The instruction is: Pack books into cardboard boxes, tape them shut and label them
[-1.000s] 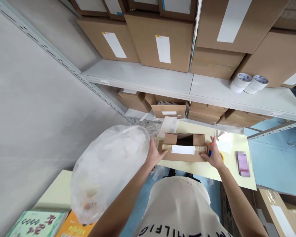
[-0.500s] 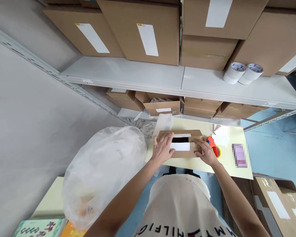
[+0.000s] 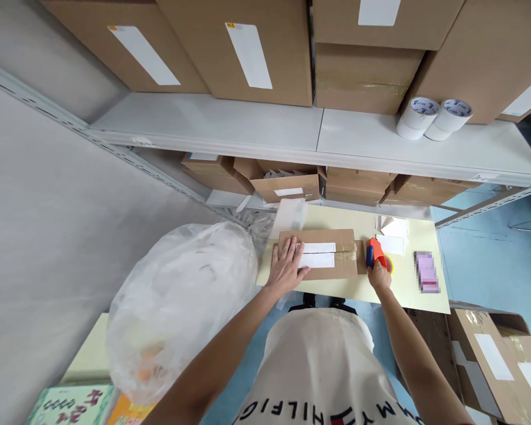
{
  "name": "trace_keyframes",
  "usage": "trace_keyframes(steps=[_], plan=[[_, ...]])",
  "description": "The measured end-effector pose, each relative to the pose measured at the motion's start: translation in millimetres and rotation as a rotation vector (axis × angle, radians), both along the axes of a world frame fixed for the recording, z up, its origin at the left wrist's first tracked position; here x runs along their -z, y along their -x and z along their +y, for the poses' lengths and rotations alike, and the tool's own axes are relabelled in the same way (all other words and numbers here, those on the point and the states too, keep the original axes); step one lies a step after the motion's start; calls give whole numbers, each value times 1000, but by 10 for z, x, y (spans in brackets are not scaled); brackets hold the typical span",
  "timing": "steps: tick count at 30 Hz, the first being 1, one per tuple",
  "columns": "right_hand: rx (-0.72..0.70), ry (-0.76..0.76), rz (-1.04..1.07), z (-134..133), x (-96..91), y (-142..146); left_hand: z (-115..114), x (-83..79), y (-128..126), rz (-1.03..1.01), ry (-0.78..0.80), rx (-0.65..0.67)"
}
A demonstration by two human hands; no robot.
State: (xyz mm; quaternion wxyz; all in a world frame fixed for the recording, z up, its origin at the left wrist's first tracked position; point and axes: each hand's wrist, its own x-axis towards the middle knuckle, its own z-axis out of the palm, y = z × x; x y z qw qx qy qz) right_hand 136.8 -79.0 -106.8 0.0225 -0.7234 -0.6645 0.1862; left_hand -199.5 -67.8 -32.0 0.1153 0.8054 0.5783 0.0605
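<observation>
A flat cardboard box [image 3: 336, 268] with white labels lies on the pale yellow table [image 3: 407, 292], its flaps folded down. My left hand [image 3: 287, 265] lies flat on the box's left end, fingers spread. My right hand [image 3: 378, 273] grips a red and blue tape dispenser [image 3: 373, 252] right beside the box's right end.
A large clear plastic bag [image 3: 181, 307] bulges to the left of the table. White slips [image 3: 392, 235] and a pink item [image 3: 426, 271] lie on the table's right. Two tape rolls [image 3: 429, 118] sit on the shelf above, with stacked cartons [image 3: 248, 47]. Open boxes [image 3: 495, 354] stand at lower right.
The box's flaps have been folded shut. My left hand moved onto the top and flattened. My right hand left the box and took hold of the tape dispenser.
</observation>
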Motion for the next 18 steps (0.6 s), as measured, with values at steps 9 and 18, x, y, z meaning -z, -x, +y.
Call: trace_keyframes(steps=[9,18], plan=[[403,-504,699,264,-1157,-175,-65,-83,-52,8,-43,-30],[54,143,956,847,-1536,710,-100,-209,-80,-225,41,-93]])
